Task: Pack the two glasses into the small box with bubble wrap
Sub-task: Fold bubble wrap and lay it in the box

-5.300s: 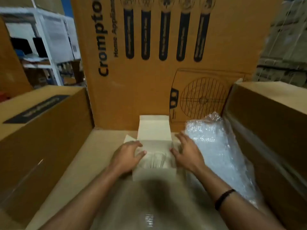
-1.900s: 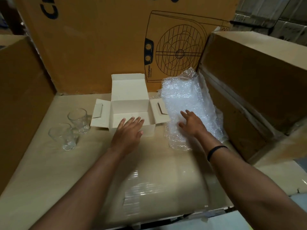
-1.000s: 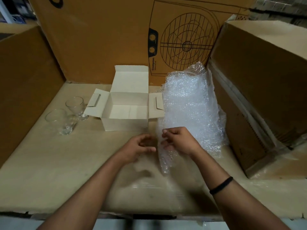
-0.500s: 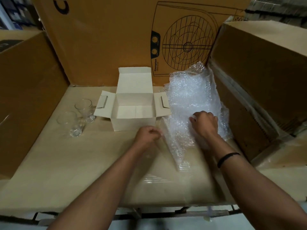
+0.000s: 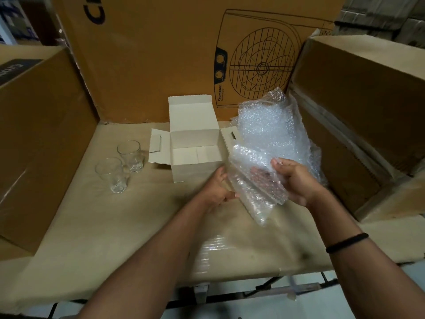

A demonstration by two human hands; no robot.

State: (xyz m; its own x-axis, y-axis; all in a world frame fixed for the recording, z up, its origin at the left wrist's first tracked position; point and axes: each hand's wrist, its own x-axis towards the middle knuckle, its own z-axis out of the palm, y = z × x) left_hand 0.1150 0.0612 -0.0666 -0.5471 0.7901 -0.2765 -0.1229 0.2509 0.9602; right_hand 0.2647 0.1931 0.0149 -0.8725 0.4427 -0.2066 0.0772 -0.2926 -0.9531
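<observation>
Both hands grip one bubble wrap sheet (image 5: 255,180) lifted off the pile: the left hand (image 5: 217,188) pinches its left edge, the right hand (image 5: 293,178) holds its right side. To work cleanly, peel a single layer free, then spread it flat near the two glasses (image 5: 122,164), standing left of the open small box (image 5: 195,155).

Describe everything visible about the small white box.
The small white box looks like plain cardboard and stands upright on the paper-covered table, top open. Its lid flap stands up at the back; two slotted side flaps spread outward. Inside looks empty, apart from what seems a low divider. Two glasses stand apart to its left; bubble wrap overlaps its right flap.
</observation>
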